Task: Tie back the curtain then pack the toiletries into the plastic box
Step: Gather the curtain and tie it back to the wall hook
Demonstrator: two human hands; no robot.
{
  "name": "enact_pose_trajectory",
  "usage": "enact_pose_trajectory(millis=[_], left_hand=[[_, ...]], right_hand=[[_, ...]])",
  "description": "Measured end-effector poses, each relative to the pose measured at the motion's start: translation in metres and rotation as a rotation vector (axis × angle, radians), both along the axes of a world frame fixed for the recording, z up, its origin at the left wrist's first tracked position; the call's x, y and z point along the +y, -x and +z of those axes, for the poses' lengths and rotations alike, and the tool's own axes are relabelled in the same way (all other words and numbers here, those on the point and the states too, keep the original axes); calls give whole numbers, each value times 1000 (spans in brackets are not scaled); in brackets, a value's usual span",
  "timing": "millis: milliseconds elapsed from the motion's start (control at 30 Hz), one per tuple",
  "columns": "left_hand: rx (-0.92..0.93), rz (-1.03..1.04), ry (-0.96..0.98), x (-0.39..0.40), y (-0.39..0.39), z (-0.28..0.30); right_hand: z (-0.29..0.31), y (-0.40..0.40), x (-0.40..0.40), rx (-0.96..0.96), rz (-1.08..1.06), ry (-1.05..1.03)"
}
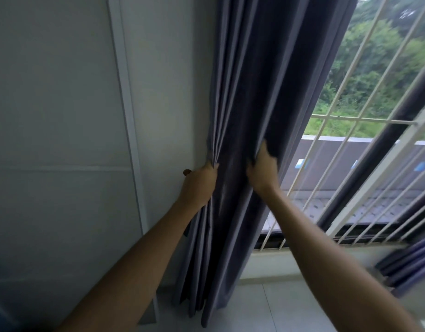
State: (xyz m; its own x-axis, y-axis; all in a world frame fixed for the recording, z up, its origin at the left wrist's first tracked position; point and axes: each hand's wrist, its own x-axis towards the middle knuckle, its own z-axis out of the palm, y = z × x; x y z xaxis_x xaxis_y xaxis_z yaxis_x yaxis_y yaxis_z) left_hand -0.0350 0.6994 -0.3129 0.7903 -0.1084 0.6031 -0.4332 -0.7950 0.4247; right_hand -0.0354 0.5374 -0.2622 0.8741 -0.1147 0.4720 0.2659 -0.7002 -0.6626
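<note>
Grey curtain is hanging bunched between wall and window grille. We are gripping its wall-side folds in our left hand and clutching its window-side edge in our right hand. We judge the gathering step underway; next, a tie must go round the bundle. Neither toiletries nor box are showing.

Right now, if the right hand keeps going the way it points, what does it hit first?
The right hand already grips the curtain, so more curtain folds come first; beyond them probably the window bars, though depth is unclear.
</note>
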Motion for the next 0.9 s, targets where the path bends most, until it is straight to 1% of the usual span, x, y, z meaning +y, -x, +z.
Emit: enact_pose_trajectory(millis=[67, 133, 200, 333, 500, 600, 667, 900], left_hand=[[18, -9, 38, 0, 4, 3], [44, -18, 75, -1, 8, 4], [60, -31, 95, -3, 11, 5], [111, -59, 150, -8, 15, 6], [177, -137, 322, -18, 23, 5], [171, -124, 367, -22, 29, 4], [153, -104, 331, -21, 31, 6], [65, 6, 28, -18, 25, 12]], right_hand=[[-46, 6, 3, 193, 27, 126], [-83, 19, 6, 347, 35, 238], [-107, 32, 10, 434, 26, 305], [-132, 42, 22, 446, 108, 314], [-131, 44, 42, 448, 141, 372], [-133, 44, 53, 444, 133, 414], [-134, 43, 56, 455, 137, 447], [-126, 35, 58, 487, 172, 535]])
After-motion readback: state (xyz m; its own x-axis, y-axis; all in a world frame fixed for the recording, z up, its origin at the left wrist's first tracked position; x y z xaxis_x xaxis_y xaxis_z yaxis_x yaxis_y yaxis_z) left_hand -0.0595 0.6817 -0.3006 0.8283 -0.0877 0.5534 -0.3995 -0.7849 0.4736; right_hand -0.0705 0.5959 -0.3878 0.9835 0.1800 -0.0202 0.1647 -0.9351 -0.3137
